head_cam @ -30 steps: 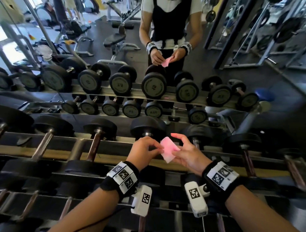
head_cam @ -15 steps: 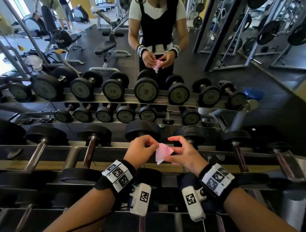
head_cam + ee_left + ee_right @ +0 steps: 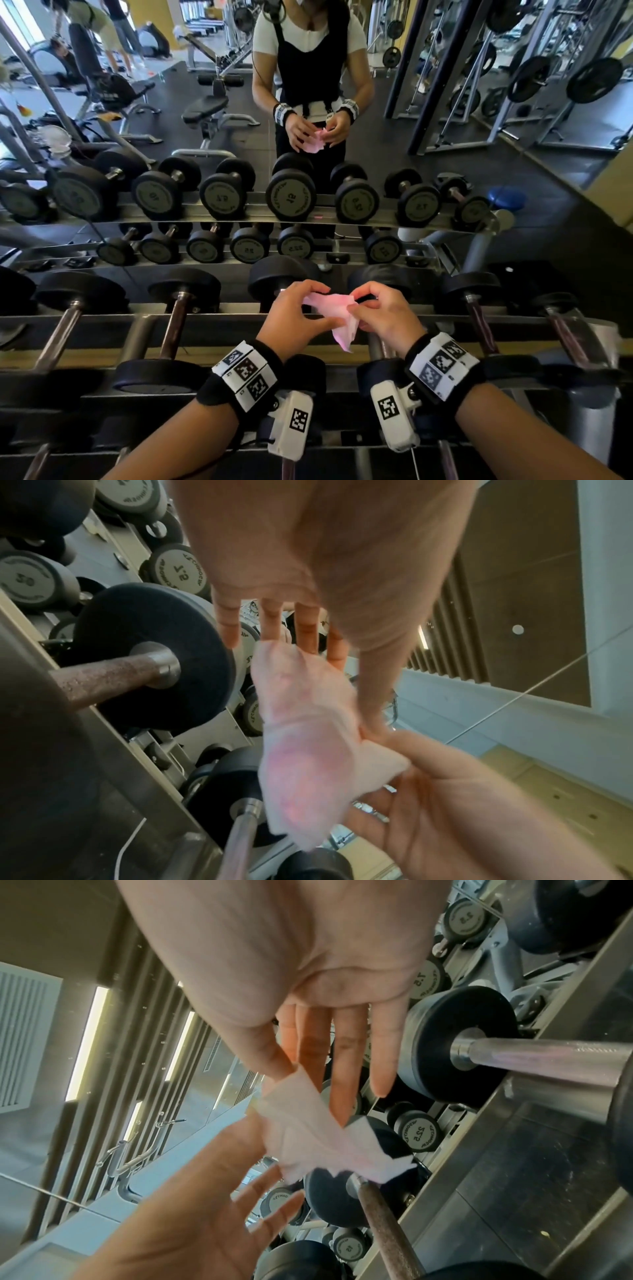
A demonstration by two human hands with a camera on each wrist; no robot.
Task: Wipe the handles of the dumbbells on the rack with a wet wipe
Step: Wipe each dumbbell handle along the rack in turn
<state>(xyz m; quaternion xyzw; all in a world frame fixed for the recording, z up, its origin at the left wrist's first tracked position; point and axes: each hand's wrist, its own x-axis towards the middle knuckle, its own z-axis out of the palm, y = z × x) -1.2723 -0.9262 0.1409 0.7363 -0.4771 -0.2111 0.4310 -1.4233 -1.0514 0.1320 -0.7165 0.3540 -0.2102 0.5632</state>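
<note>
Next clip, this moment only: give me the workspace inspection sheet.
Surface: metal dumbbell rack, tiered, mirror behind it.
Job's things: pink wet wipe crumpled, held above the handles; nearest dumbbell handle looks rusty, untouched.
Clutter: nothing seen.
Grippers: left hand and right hand both pinch the wipe.
Cables: thin white cable on the rack frame.
Surroundings: gym floor, weight bench and plate racks in the reflection.

Pale wipe (image 3: 318,1139) pinched betw. right hand (image 3: 308,993) and left hand (image 3: 192,1213); dumbbells (image 3: 459,1045) racked behind.
</note>
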